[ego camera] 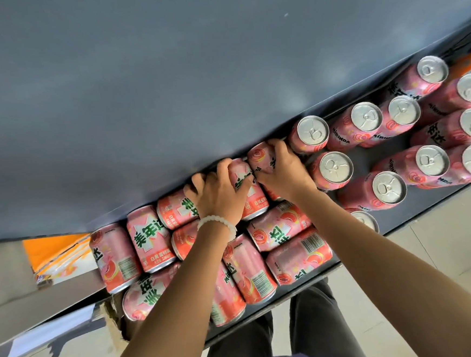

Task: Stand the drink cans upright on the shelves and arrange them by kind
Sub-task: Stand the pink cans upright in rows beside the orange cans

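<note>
- Two cans are in my grip at the back of the shelf (433, 205), just under the grey shelf above (165, 85): my left hand (219, 196) curls round one lying pink can (241, 178), and my right hand (281, 172) wraps the lying can beside it (262, 156).
- The step in hand, I judge, is tipping these two onto their bases.
- About ten upright cans (336, 167) stand toward the shelf's right end, silver tops showing; the nearest stands just beside my right hand.
- Roughly ten lying cans (149, 238) crowd the left part, touching one another, some reaching the front edge.
- All look like one pink kind, so sorting seems minor here.
- The next move calls for lifting each can clear of its neighbours and swinging it upright without striking the overhang.
- Open room is a dark strip of bare shelf between the upright rows, and along the front edge at the right.
- A roll off the front edge is the risk.
</note>
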